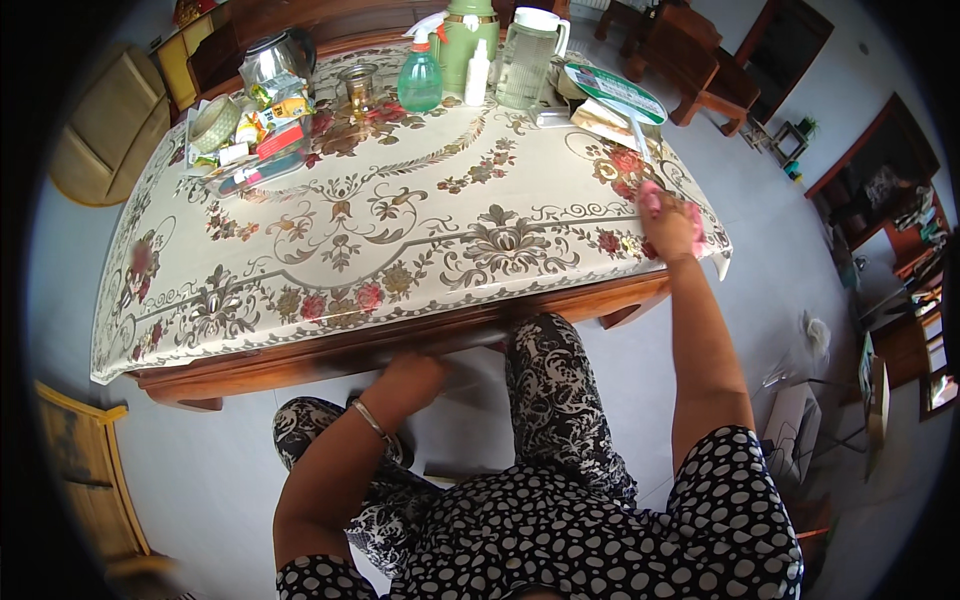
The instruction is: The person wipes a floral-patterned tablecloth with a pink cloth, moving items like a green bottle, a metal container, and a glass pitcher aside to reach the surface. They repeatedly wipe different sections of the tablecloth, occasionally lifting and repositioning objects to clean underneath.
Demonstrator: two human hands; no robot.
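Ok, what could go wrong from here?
The right hand might bump the fan, whose handle points toward it. The cloth under that hand could catch and drag the table cover near its edge. If the cover shifted, the jug standing on it might wobble.

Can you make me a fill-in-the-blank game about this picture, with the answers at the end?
1. The cloth under the right hand is coloured ____.
2. The bracelet is on the person's ____ wrist, not the other one.
3. The lid of the clear pitcher is coloured ____.
4. The tablecloth shows scrolls, leaves and red ____.

Missing words: pink; left; white; flowers.
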